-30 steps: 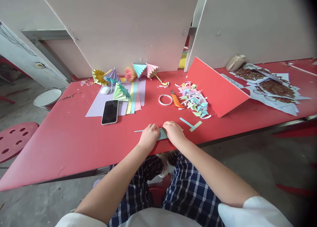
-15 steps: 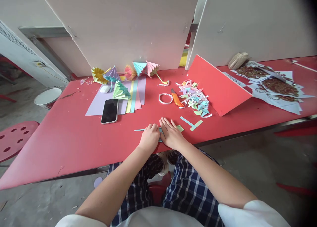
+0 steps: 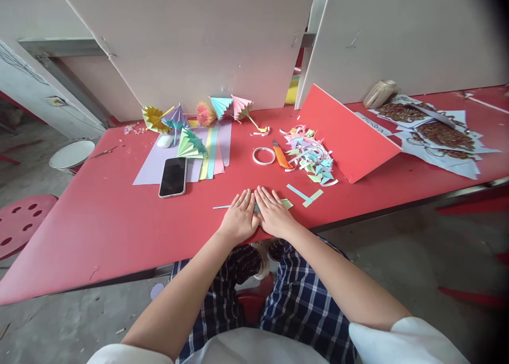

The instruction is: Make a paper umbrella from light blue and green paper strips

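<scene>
My left hand [image 3: 240,218] lies flat near the table's front edge, fingers stretched out, on top of small paper pieces. Beside it and touching it, my right hand [image 3: 273,211] is also flat with its fingers extended. A thin blue strip [image 3: 221,207] sticks out to the left of my left hand, and a pale green paper end [image 3: 287,203] shows at the right of my right hand. Most of the paper beneath both palms is hidden. Right of the hands, a blue strip [image 3: 298,192] meets a green strip [image 3: 314,198] on the table.
On the red table [image 3: 131,231] are a phone [image 3: 173,177], coloured sheets [image 3: 149,168], folded paper umbrellas [image 3: 192,143], a tape ring [image 3: 263,163], an orange cutter [image 3: 281,156] and paper scraps [image 3: 314,154]. A red board [image 3: 350,136] leans at the right, near papers with brown pieces [image 3: 449,136].
My left hand has gone from curled fingers to lying flat with fingers stretched beside my right hand. The whole view has shifted slightly.
</scene>
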`<state>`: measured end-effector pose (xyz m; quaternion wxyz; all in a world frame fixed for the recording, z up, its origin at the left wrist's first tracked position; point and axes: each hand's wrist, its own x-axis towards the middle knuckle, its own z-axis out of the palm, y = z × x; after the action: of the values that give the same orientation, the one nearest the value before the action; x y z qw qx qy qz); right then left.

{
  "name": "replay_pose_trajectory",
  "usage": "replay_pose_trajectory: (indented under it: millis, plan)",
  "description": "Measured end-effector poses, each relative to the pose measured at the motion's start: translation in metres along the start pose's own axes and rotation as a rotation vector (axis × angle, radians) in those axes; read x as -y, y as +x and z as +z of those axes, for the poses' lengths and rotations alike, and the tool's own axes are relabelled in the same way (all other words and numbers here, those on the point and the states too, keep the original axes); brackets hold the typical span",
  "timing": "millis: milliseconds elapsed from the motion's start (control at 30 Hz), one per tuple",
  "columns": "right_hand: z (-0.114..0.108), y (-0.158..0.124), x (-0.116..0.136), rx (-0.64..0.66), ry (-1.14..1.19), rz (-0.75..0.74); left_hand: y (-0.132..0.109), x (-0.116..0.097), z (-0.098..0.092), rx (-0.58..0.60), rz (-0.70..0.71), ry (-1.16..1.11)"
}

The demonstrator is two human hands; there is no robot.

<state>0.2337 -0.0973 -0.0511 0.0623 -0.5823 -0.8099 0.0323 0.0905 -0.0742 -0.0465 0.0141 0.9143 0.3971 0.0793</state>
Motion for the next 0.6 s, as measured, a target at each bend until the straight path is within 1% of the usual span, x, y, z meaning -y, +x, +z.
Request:
replay_pose_trajectory:
  millis: [133, 600]
  plan:
    - [-0.001, -0.003, 0.001, 0.001, -0.002, 0.003, -0.004, -0.002, -0.001, -0.007, 0.025, -0.004]
    - [-0.003, -0.021, 0.007, -0.002, 0.007, -0.016, -0.021, -0.010, -0.002, -0.016, 0.048, -0.028]
